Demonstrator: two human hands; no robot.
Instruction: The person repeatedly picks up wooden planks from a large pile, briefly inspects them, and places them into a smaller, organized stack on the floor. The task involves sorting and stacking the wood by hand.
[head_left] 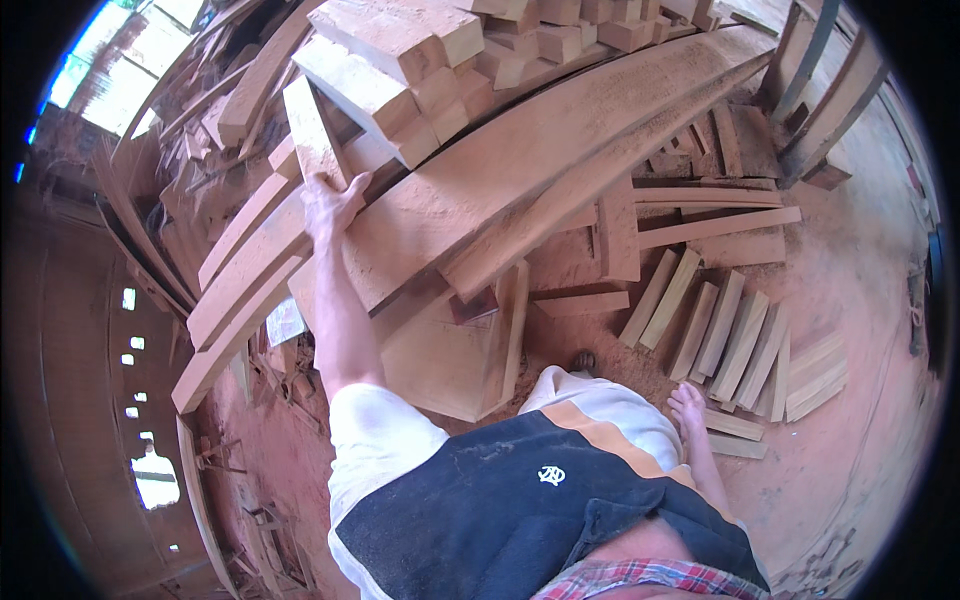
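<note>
My left hand (332, 205) reaches far across the bench and grips the near end of a pale wooden block (312, 125). The block points away from me, beside a stack of thick sawn blocks (385, 85). Under my left forearm lies a broad, dusty plank (520, 165). My right hand (687, 408) hangs low at my right side with its fingers loosely bent and apart, and nothing shows in it. Nearest to it are short wooden pieces (735, 424) on the floor.
Curved planks (245, 300) jut out at the left end of the bench. A row of cut wooden bars (715, 325) lies on the dusty floor at right. Upright wooden posts (825, 100) stand at far right. Offcuts (210, 130) are heaped at far left.
</note>
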